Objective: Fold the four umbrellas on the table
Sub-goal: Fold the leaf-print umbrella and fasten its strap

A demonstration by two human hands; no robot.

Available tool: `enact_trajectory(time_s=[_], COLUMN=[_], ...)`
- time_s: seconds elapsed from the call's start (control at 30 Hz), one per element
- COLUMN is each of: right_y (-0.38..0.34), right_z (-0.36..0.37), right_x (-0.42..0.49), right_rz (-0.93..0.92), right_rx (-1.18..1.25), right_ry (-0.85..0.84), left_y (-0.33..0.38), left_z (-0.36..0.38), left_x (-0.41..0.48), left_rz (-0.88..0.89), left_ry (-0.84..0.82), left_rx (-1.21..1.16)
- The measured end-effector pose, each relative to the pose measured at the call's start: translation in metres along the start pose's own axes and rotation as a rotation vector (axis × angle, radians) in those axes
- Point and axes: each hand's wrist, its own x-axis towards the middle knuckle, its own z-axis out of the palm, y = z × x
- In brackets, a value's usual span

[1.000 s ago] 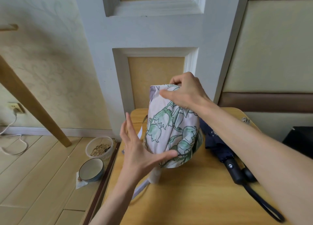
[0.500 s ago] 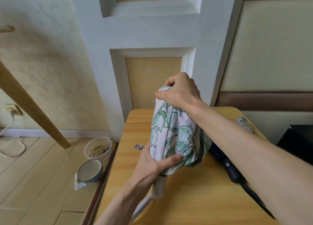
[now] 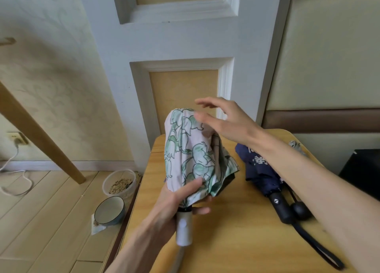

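**One umbrella in hand, one lying flat**

Your left hand (image 3: 170,209) grips the floral umbrella (image 3: 189,149) where canopy meets handle, holding it upright above the bench's (image 3: 236,242) left edge. Your right hand (image 3: 226,120) hovers at its top, fingers spread wide, holding nothing. One navy umbrella (image 3: 261,170) lies near the right edge, with one round black handle (image 3: 300,210) just beside it.

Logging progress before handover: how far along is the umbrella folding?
Done: nothing visibly wrapped tight. In hand: floral umbrella, collapsed but canopy loose, left hand gripping its base, right hand open above it. Left: navy umbrella lies on the table with loose folds; others mostly hidden.
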Motion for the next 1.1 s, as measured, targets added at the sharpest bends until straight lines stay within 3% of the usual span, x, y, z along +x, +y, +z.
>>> enact_trajectory(time_s=[0.1, 0.43, 0.57, 0.67, 0.87, 0.97, 1.1], right_y=[0.022, 0.050, 0.053, 0.057, 0.048, 0.044, 0.046], right_z=[-0.012, -0.029, -0.028, -0.025, 0.002, 0.026, 0.049], right_x=[-0.018, -0.042, -0.053, -0.066, -0.087, -0.083, -0.085], right_rz=[0.030, -0.060, -0.048, 0.004, -0.154, -0.256, -0.343], right_rx=[0.118, 0.139, 0.280, 0.343, -0.002, -0.188, -0.337], right_ry=[-0.090, 0.189, 0.195, 0.183, -0.153, -0.075, 0.203], left_y=[0.000, -0.004, -0.006, -0.006, 0.002, 0.001, -0.004], left_z=[-0.008, 0.000, 0.008, 0.012, 0.011, 0.008, 0.007], left_x=[0.004, 0.007, 0.007, 0.008, 0.015, 0.016, 0.017], left_rz=[0.005, -0.028, -0.024, -0.041, 0.040, 0.065, 0.071], left_ry=[0.042, -0.033, -0.029, 0.066, 0.199, 0.201, 0.210], left_rx=[0.020, 0.146, 0.128, 0.078, -0.076, -0.088, -0.083])
